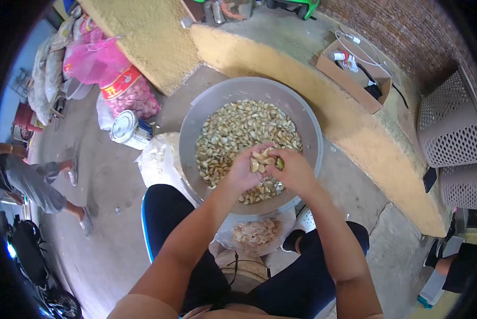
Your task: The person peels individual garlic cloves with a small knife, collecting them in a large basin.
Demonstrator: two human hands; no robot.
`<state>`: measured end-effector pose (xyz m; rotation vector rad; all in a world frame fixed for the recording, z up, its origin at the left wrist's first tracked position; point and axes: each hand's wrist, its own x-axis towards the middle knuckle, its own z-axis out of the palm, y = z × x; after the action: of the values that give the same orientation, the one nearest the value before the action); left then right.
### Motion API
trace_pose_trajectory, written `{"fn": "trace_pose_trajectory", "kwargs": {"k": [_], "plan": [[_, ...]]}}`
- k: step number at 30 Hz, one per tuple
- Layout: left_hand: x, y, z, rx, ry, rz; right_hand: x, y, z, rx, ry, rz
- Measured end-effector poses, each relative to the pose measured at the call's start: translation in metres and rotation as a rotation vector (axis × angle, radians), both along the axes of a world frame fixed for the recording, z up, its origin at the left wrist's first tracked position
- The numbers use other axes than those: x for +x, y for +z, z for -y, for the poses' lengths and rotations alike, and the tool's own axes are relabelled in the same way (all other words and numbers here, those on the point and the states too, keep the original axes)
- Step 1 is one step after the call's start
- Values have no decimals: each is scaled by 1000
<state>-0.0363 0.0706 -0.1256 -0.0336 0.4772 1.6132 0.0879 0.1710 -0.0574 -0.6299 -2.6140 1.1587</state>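
A large grey tub stands before me, holding many pale garlic cloves in water. Over its near part, my left hand is cupped around several cloves. My right hand meets it from the right, thumb and fingers pinched at the cloves, with a small green thing by its fingers. Exactly what the right fingertips grip is too small to tell. Below the tub's near rim sits a clear bag of peelings, between my knees.
A white bag and a metal can stand left of the tub, near a pink mesh sack. A cardboard box rests on the yellow ledge. A person is at far left, beside a motorcycle.
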Motion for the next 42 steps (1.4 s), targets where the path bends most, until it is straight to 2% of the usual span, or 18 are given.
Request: {"fn": "trace_pose_trajectory", "kwargs": {"k": [2,5,8,9,12,15,18,21,24,27,30,36,42], "plan": [[-2,15,14,-39,19,-74,-5,3,14,43,10,58],[-4,59,40,-248,24,-196,-8,6,29,-234,-105,3],[-12,69,64,-218,72,-178,-4,23,31,-343,-142,10],[-11,82,71,-231,97,-176,-2,3,27,-205,-184,-39],[-8,88,85,-175,152,-134,4,10,36,-47,-273,125],[-6,82,87,-51,136,-139,7,11,47,4,-279,84],[-5,80,83,-29,170,-154,8,21,69,-280,-252,-168],[-8,57,75,13,246,-113,1,26,87,-310,-206,-176],[-5,46,65,18,219,-213,-10,23,89,-241,-325,-190],[-1,33,58,-51,153,-276,-18,31,87,36,-252,-93],[0,28,58,-187,67,-286,-23,12,80,102,-153,-24],[-3,27,58,-216,35,-352,-29,1,72,153,-112,69],[-4,29,54,-191,120,-315,-31,5,71,100,-99,-67]]}}
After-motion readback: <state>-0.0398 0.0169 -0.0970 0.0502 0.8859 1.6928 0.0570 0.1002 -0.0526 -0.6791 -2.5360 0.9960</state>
